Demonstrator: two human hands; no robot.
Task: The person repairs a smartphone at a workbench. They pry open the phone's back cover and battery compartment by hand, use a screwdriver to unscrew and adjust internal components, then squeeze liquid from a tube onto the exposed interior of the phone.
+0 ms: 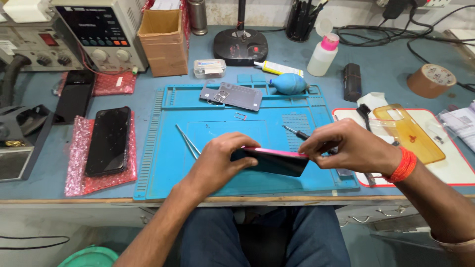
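Blue mat (168, 163) — left hand (217, 160), right hand (346, 148) each grip phone (272, 160); cardboard box (163, 42) contents hidden.

A dark phone with a pink edge (274, 159) sits low in the centre of the frame, tilted on its side, gripped at both ends by your hands.

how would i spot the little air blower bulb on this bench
Start at the big blue work mat in the middle of the bench and follow its far edge to the right. The air blower bulb lies there on its side, the only rounded, teal rubber thing, beside the flat grey phone back panel.
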